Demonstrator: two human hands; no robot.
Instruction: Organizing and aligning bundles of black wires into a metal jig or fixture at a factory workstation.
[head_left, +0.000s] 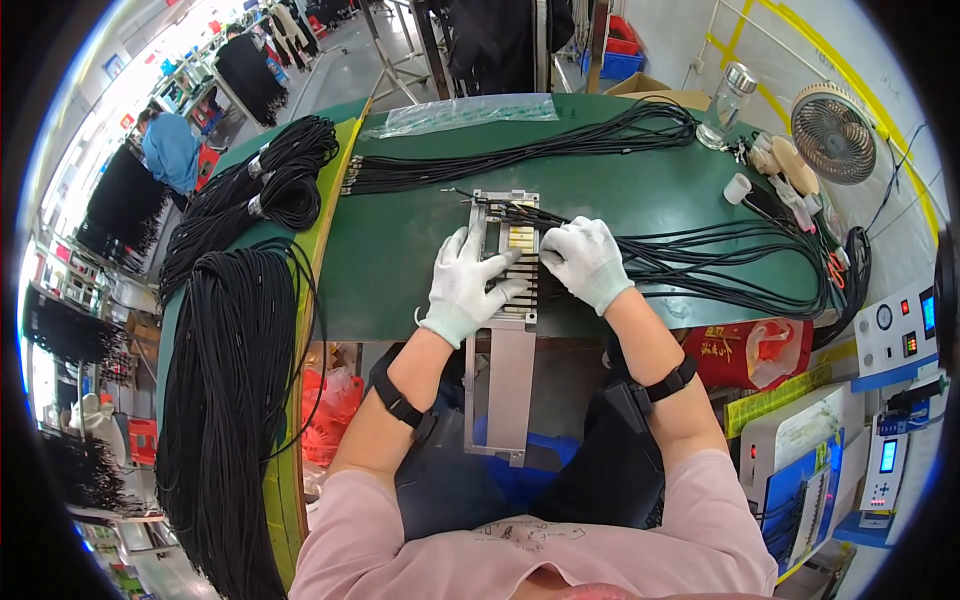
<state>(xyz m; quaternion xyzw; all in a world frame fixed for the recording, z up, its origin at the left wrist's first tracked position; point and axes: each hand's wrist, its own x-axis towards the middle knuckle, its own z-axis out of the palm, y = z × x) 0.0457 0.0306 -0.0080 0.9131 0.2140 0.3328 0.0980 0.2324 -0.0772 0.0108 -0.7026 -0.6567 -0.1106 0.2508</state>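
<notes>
A long metal fixture [513,370] with a row of slots lies across the green table's near edge, and its lower end hangs past that edge. My left hand [468,282], in a white glove, rests on the slotted part with its fingers spread. My right hand [585,262], gloved too, is closed in a pinch at the slots' right side, on a black cable whose gripped part is mostly hidden by the fingers. Several black cables [720,240] fan out to the right from beneath this hand. Other cable ends [520,214] sit in the fixture's upper slots.
Another cable bundle [520,155] lies along the table's back, before a clear plastic bag [470,115]. Thick cable coils [230,370] cover the left side. A glass bottle [727,105], a fan [833,132] and orange scissors [837,266] stand or lie at right, above control boxes [900,330].
</notes>
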